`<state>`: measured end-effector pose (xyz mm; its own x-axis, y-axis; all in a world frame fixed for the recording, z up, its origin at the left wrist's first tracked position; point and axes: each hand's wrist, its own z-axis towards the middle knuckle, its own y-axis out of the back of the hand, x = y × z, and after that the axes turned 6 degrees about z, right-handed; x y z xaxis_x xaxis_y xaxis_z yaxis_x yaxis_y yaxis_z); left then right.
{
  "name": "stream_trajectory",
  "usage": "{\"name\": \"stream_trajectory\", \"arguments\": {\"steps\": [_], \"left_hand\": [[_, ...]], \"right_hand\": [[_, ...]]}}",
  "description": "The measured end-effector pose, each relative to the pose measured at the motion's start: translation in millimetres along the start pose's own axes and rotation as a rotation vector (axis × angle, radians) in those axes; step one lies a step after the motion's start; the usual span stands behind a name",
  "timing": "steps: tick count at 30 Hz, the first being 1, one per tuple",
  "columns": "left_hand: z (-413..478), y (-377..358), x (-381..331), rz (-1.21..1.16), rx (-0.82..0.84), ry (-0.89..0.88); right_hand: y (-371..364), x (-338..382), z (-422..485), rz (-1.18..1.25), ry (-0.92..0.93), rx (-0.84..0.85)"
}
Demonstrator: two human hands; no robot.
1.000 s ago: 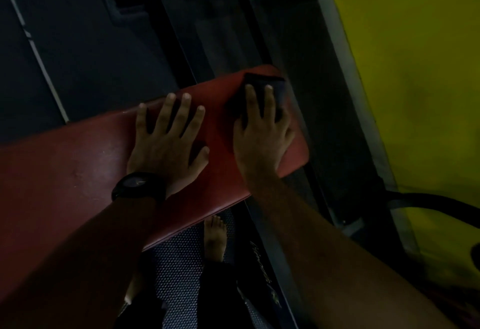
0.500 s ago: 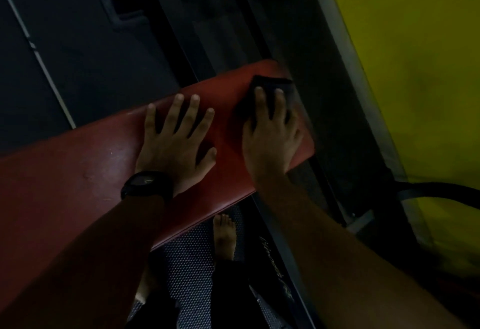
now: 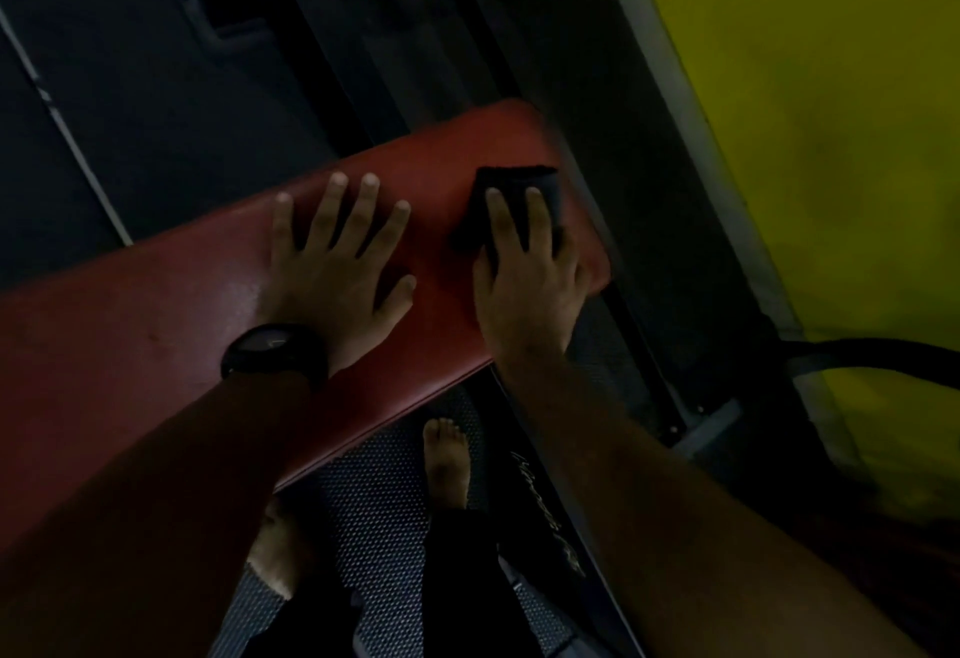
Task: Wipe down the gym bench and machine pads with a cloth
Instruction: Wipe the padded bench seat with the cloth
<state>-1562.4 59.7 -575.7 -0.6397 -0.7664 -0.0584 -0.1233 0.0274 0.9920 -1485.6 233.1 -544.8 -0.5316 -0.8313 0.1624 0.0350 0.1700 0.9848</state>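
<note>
A red padded gym bench (image 3: 156, 324) runs from the left edge to the centre of the dim head view. My left hand (image 3: 337, 262), with a black watch on its wrist, lies flat on the pad, fingers spread. A dark folded cloth (image 3: 524, 184) sits near the bench's right end. My right hand (image 3: 524, 283) presses down on the cloth with straight fingers; the hand hides the cloth's near part.
Dark metal machine frame bars (image 3: 395, 28) stand beyond the bench. A yellow wall (image 3: 810, 127) fills the right side, with a black cable (image 3: 878, 350) across it. My bare feet (image 3: 447, 465) stand on a textured dark floor mat (image 3: 374, 512) below the bench's near edge.
My right hand and the cloth have slid a little back from the bench's far right corner, toward me. My left hand stays flat in the same place on the pad.
</note>
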Motion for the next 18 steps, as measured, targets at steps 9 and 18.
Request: {"name": "stream_trajectory", "arguments": {"steps": [9,18], "left_hand": [[-12.6,-2.0,8.6,-0.004,0.01,-0.061],[-90.2,-3.1,44.0,-0.137,-0.019,0.133]], "right_hand": [[10.3,-17.3,24.3,0.049,-0.403,-0.012],[-29.9,87.5,-82.3,0.074,-0.133,-0.107]]}}
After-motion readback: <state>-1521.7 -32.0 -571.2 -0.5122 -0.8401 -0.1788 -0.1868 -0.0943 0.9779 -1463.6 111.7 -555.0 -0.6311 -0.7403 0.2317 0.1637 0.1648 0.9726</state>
